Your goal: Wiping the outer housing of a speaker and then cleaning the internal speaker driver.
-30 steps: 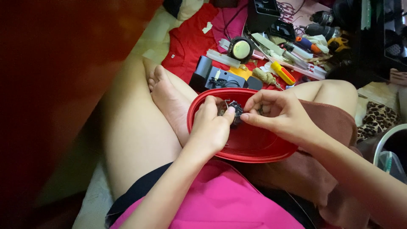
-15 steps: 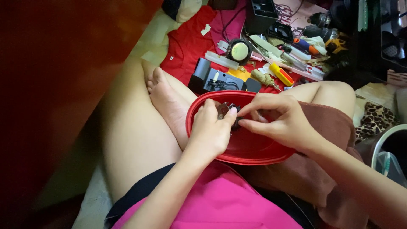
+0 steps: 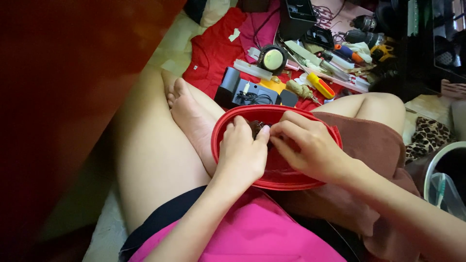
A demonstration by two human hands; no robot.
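A red oval tray point(image 3: 228, 123) rests on my lap over a brown cloth. My left hand point(image 3: 240, 155) and my right hand point(image 3: 308, 148) meet over the tray. Both pinch a small dark part point(image 3: 256, 128) between their fingertips. The part is mostly hidden by my fingers, so I cannot tell its shape.
A red cloth point(image 3: 213, 53) lies beyond my feet with scattered tools: a yellow-handled screwdriver point(image 3: 320, 86), a round tape measure point(image 3: 272, 58), a black box point(image 3: 240, 92) and several markers. A dark red wall point(image 3: 58, 97) fills the left. A white bin rim point(image 3: 437, 165) stands at the right.
Both hands have shifted slightly toward the tray's far left rim, still pinching the small part. The view has tilted a little.
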